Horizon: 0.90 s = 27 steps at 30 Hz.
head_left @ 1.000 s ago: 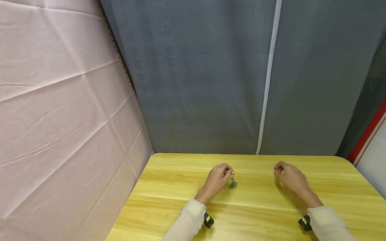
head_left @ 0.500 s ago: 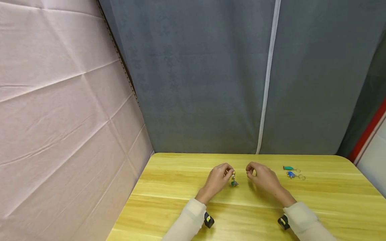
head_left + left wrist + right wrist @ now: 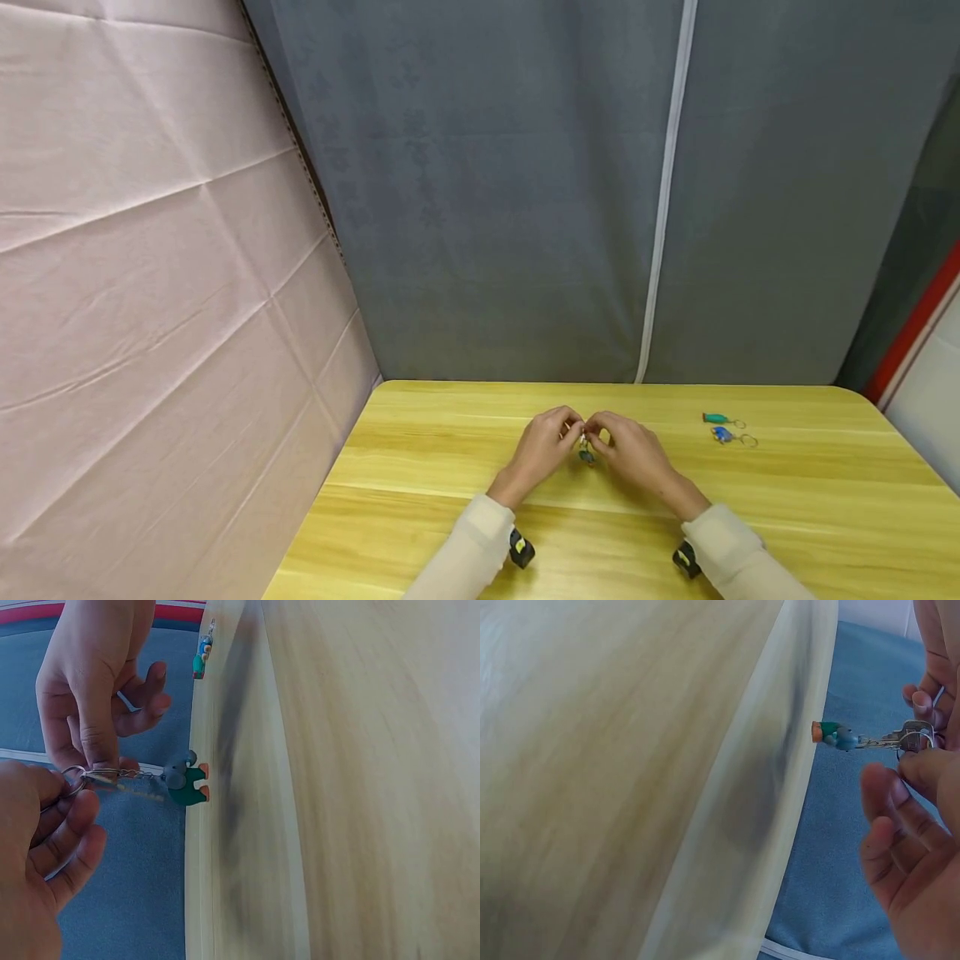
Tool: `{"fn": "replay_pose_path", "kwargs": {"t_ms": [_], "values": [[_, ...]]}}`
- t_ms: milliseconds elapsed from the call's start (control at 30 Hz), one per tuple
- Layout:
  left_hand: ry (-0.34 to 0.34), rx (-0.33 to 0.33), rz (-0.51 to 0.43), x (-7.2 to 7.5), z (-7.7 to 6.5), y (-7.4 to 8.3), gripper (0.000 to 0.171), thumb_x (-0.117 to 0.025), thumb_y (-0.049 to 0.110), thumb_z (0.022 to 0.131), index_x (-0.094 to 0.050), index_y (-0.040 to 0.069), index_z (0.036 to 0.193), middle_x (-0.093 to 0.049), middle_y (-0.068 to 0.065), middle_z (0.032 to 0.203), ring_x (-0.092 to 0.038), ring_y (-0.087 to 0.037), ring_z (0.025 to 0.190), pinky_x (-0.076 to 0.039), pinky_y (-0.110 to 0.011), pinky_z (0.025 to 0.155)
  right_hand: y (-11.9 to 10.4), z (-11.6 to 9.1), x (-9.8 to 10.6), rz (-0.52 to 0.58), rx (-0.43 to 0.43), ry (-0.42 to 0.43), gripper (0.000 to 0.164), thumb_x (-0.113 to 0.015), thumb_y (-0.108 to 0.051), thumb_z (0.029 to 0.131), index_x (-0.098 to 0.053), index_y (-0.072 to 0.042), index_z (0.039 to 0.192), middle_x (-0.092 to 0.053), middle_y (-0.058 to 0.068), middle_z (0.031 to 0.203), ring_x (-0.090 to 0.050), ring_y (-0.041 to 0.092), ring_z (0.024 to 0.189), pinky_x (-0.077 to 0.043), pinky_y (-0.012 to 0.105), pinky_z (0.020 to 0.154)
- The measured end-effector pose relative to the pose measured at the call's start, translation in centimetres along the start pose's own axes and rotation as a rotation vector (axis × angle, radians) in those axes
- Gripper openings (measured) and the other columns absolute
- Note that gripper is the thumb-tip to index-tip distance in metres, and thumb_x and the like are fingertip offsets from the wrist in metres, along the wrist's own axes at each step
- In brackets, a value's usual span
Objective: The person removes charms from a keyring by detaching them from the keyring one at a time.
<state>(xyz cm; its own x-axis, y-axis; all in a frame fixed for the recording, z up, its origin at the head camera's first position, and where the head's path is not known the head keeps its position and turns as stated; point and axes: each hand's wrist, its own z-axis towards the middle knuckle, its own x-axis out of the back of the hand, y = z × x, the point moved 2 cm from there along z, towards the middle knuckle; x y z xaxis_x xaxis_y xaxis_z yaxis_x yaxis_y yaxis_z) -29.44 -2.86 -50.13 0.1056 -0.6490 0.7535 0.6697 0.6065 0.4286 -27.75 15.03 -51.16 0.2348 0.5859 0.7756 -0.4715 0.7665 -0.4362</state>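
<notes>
My left hand pinches the split ring of a keychain between thumb and forefinger. Close against it, my right hand has its thumb and fingertip on the same ring, near where the chain starts. From the ring hangs a small grey animal figure in green with orange feet, just above the table. A metal key lies alongside the chain in the right wrist view. Fingertips hide part of the ring, and I cannot tell whether the key is threaded on it.
Two more keychains lie on the wooden table to the right: a green one and a blue one, each with a ring. A grey curtain stands behind the table, and pink cloth hangs at the left.
My right hand has moved left from over the two lying keychains, uncovering them, and now meets the left hand at the ring. The left hand has stayed nearly still, holding the keychain.
</notes>
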Motion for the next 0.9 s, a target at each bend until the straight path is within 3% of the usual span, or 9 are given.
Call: {"fn": "replay_pose_path", "kwargs": {"t_ms": [233,433,900], "values": [[-0.016,0.001,-0.045,0.07,0.02,0.01,0.016,-0.061,0.02,0.11,-0.075,0.012,0.108,-0.076,0.0,0.099,-0.062,0.002,0.078,-0.05,-0.008,0.069,0.03,-0.18,0.28,0.023,-0.044,-0.026,0.004,-0.074,-0.015,0.101,-0.075,-0.016,0.105,-0.077,-0.002,0.099,-0.066,0.009,0.072,-0.049,0.026,0.059],[-0.05,-0.011,-0.123,-0.08,0.09,-0.08,0.011,-0.063,0.013,0.109,-0.072,0.008,0.111,-0.075,-0.004,0.103,-0.067,0.001,0.085,-0.053,-0.007,0.074,-0.06,-0.06,0.59,0.054,-0.089,-0.074,0.01,-0.062,-0.009,0.107,-0.071,-0.011,0.108,-0.073,0.0,0.098,-0.065,0.01,0.079,-0.051,0.03,0.064],[-0.018,-0.18,-0.09,-0.21,-0.12,0.27,0.015,-0.069,0.012,0.104,-0.078,0.011,0.116,-0.075,-0.002,0.107,-0.071,-0.005,0.093,-0.053,-0.006,0.082,-0.16,0.1,0.37,0.117,-0.12,-0.15,0.015,-0.054,-0.008,0.108,-0.069,-0.007,0.108,-0.064,-0.002,0.083,-0.053,0.01,0.071,-0.044,0.03,0.064]]}}
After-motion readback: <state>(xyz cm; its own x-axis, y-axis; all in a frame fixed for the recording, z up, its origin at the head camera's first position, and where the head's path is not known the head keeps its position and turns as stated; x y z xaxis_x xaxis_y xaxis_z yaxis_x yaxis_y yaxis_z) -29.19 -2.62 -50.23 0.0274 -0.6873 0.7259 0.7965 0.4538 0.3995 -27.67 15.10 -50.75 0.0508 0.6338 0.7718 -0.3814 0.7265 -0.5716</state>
